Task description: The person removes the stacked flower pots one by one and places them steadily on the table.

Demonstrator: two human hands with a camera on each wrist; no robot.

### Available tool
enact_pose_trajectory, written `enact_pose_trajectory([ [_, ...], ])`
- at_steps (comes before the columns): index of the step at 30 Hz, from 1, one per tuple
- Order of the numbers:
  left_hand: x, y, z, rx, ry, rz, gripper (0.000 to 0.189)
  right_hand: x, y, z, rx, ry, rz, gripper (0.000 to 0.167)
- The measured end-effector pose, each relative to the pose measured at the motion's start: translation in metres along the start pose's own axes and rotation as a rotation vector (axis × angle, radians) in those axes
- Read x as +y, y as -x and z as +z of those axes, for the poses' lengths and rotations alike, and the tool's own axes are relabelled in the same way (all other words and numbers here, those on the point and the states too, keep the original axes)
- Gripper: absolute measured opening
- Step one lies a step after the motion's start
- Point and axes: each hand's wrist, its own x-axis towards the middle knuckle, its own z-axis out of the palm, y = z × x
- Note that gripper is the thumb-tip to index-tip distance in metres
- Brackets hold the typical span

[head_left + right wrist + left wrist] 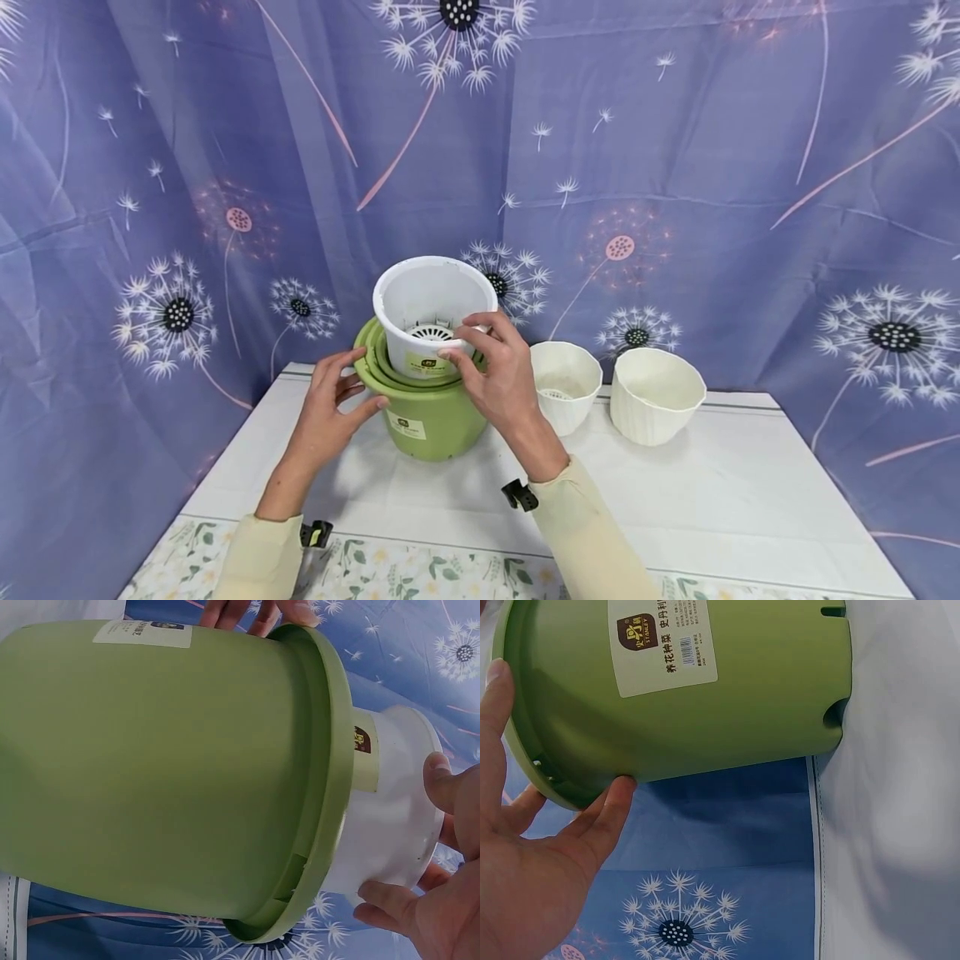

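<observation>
A large green flower pot point(450, 427) stands on the table with more green rims nested inside it. A white flower pot point(393, 337) with a yellow-green label sits partly inside the top of this stack, its slotted bottom showing. My right hand point(504, 377) pinches the white pot's near right rim, thumb outside; the right wrist view shows fingers spread along its wall point(397, 810). At the stack's left side, my left hand point(330, 417) holds the outer green rim. In the left wrist view its fingertips point(622, 784) touch the pot just below that rim.
Two cream pots with wavy rims stand to the right: a nearer one point(566, 412) beside my right hand and another point(648, 421) farther right. A white cloth point(712, 492) covers the table, with a floral strip point(420, 571) in front. Blue dandelion curtains point(675, 125) hang behind.
</observation>
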Motion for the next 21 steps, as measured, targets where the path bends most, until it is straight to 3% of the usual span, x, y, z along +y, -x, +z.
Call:
enact_pose_trajectory([
  [21,-0.002,-0.001,0.000,0.003,-0.009,-0.008,0.081,-0.012,-0.008,-0.014,0.122,-0.061,-0.013,0.023],
])
